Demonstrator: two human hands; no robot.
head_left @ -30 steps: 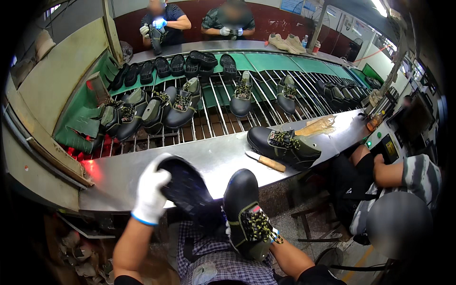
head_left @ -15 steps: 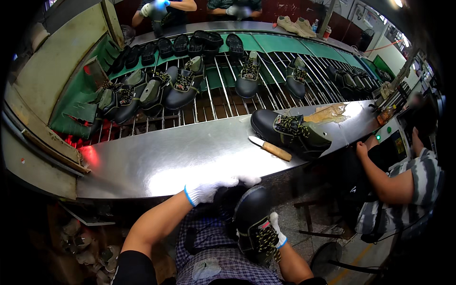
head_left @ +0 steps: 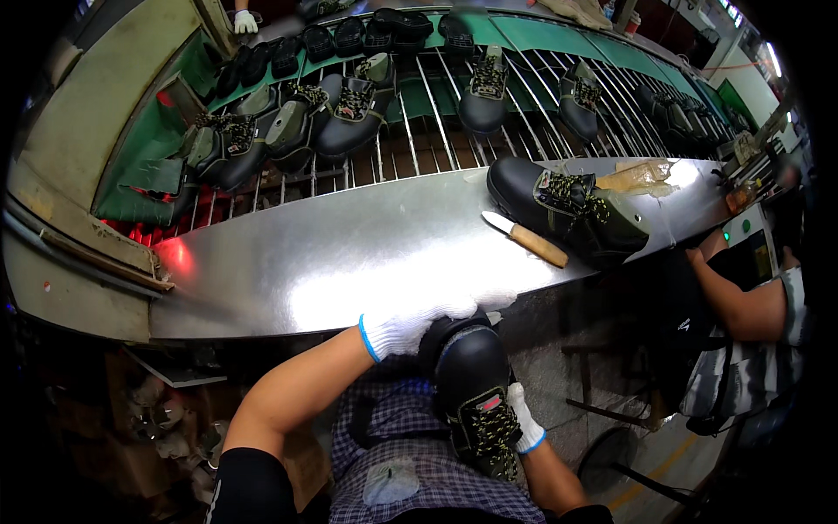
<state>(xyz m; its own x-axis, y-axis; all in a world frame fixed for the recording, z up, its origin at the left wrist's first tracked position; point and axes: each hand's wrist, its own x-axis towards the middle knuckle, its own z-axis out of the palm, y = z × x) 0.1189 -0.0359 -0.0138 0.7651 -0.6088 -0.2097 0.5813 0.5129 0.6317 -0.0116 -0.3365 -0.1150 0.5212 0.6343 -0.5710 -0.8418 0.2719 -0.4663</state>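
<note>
Over my lap is a black work shoe (head_left: 476, 371) with black-and-yellow laces, its toe pointing toward the bench. My left hand (head_left: 428, 321), in a white glove with a blue cuff, is closed on a dark rim, seemingly a black rubber sole (head_left: 434, 342), at the shoe's toe. The sole's far side is hidden. My gloved right hand (head_left: 525, 417) grips the shoe's right side, its fingers partly out of sight behind it. On the metal bench ahead lie another black shoe (head_left: 559, 205), resting on its side, and a short knife (head_left: 526, 238) with a wooden handle.
Beyond the steel bench (head_left: 349, 253), a rack of metal rods (head_left: 436, 131) carries several shoes, with black soles (head_left: 349, 37) lined up behind. Brown paper (head_left: 637, 177) lies at the bench's right. A seated co-worker's arm (head_left: 742, 301) is at right, near a stool (head_left: 611, 458).
The view has tilted down, so bench and rack sit higher. My left hand has come further over the toe, and the sole and shoe toe are closer together.
</note>
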